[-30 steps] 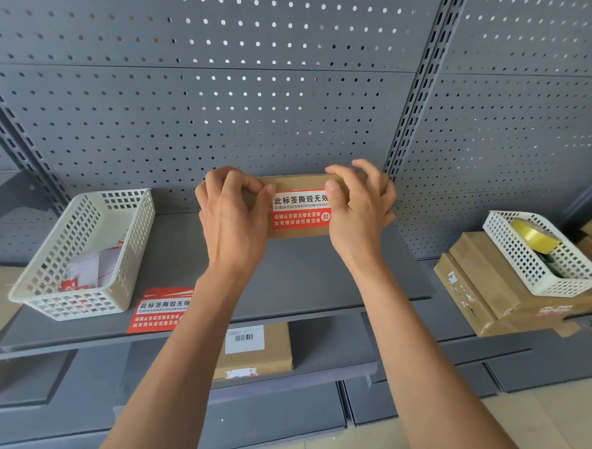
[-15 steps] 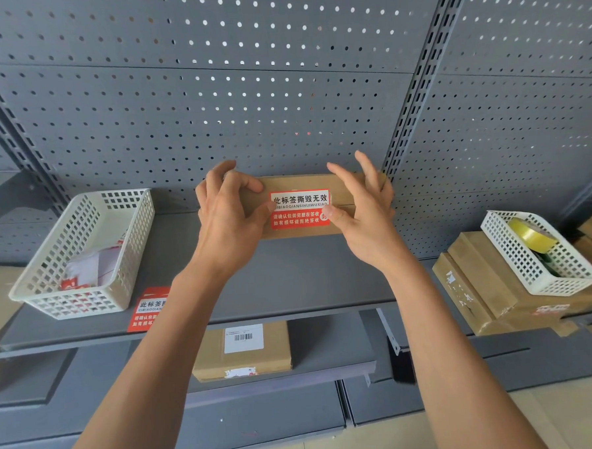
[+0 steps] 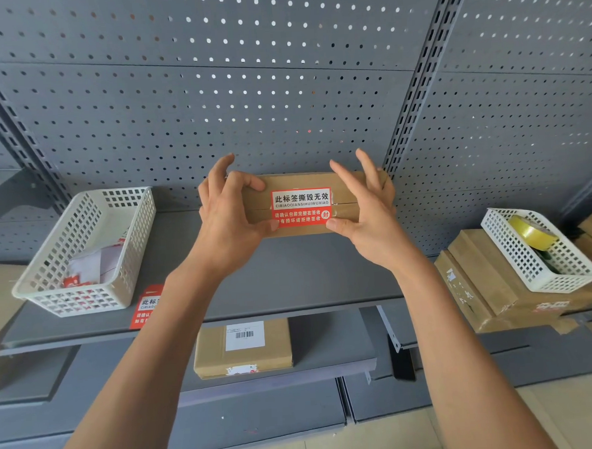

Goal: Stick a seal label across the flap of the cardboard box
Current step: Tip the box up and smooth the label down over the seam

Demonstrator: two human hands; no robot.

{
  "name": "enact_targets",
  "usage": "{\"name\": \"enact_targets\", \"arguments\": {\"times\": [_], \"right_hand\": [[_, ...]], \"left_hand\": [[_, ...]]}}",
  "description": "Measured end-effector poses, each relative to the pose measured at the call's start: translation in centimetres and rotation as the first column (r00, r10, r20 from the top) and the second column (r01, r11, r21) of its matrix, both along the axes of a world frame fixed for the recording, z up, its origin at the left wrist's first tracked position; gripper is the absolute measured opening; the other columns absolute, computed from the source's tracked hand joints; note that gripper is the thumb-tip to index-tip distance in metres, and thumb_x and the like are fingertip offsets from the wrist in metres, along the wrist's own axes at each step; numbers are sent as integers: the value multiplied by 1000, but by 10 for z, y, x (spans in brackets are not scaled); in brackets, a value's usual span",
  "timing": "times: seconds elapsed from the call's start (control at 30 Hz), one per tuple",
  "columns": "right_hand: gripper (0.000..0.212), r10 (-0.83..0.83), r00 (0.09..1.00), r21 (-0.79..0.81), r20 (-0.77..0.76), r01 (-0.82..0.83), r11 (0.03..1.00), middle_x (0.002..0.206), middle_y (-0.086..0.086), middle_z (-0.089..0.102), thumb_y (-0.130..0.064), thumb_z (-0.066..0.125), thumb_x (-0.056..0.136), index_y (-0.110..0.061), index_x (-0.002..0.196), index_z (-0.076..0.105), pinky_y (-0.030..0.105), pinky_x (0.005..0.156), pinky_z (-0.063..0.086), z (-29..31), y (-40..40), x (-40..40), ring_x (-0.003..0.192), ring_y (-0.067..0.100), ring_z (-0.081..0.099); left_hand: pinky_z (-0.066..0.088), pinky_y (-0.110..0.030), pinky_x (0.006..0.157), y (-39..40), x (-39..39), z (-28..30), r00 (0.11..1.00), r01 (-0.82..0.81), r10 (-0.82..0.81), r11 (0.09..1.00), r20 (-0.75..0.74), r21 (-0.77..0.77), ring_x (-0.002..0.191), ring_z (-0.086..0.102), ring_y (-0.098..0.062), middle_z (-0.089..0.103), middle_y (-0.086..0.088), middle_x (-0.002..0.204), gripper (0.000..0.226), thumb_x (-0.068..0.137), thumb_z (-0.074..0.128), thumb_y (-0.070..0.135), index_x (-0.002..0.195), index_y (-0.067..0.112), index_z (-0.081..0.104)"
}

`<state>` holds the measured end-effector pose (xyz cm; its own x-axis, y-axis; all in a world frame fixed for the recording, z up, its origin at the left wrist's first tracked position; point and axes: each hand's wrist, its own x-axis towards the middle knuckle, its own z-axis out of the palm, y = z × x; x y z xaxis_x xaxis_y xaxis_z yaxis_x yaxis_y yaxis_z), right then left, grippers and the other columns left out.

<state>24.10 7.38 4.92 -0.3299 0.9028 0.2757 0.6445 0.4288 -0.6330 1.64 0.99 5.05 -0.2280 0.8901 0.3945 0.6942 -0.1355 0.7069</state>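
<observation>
Fingers (image 3: 251, 183) of both hands flank the seal label (image 3: 301, 207) on the cardboard box (image 3: 346, 187).

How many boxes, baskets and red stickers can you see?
Boxes: 2 single, the held box and the lower box, plus a stack at right I cannot count.
Baskets: 2.
Red stickers: 2 clear ones.
Total: 6.

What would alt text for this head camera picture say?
Two bare hands, left hand and right hand, hold a cardboard box on a grey shelf, thumbs pressing a red and white seal label across its flap seam.
</observation>
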Motion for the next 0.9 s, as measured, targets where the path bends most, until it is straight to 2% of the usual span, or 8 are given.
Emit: {"name": "enact_targets", "arguments": {"times": [0.2, 0.33, 0.47, 0.63, 0.9], "right_hand": [[96, 24, 999, -5, 47, -24, 1000, 162, -27, -14, -17, 79, 82, -51, 152, 23, 61, 120, 9, 1, 1, 3, 152, 22, -13], [96, -9, 1000, -10, 25, 10, 1000, 161, -28, -15, -44, 80, 74, -52, 151, 22, 59, 120, 7, 4, -5, -3, 152, 22, -16], [103, -126, 991, 63, 47, 123, 990, 163, -22, -16, -66, 77, 65, -51, 151, 21, 59, 117, 9, 1, -7, -18, 151, 30, -12], [105, -174, 983, 129, 61, 166, 978, 165, -17, -12, -73, 73, 62, -49, 151, 21, 60, 115, 16, -6, -5, -24, 149, 36, -3], [94, -97, 992, 112, 84, 87, 990, 165, -18, -11, -58, 73, 78, -46, 154, 19, 61, 117, 8, -6, 0, -10, 150, 33, -8]], "left_hand": [[29, -49, 113, 0, 1, 0, 999, 12, -13, 1000, -38, -10, 143, 18, -19, 10, 3, 164, 71, 59, 94, 25, 116, 26, 52], [26, -43, 110, 0, 9, -3, 997, -46, 48, 998, -58, 35, 144, 19, -22, 12, 2, 164, 80, 52, 94, 48, 113, 25, 49], [29, -46, 105, 2, 18, -6, 989, -102, 109, 992, -98, 73, 145, 20, -24, 16, -3, 163, 90, 48, 86, 69, 113, 22, 45], [33, -51, 103, 5, 19, -10, 980, -136, 149, 986, -132, 101, 144, 22, -27, 21, -5, 161, 85, 52, 89, 62, 111, 20, 43], [30, -46, 103, 7, 11, -11, 988, -90, 101, 991, -117, 95, 143, 21, -26, 21, -2, 160, 75, 57, 93, 46, 112, 20, 47]]}}
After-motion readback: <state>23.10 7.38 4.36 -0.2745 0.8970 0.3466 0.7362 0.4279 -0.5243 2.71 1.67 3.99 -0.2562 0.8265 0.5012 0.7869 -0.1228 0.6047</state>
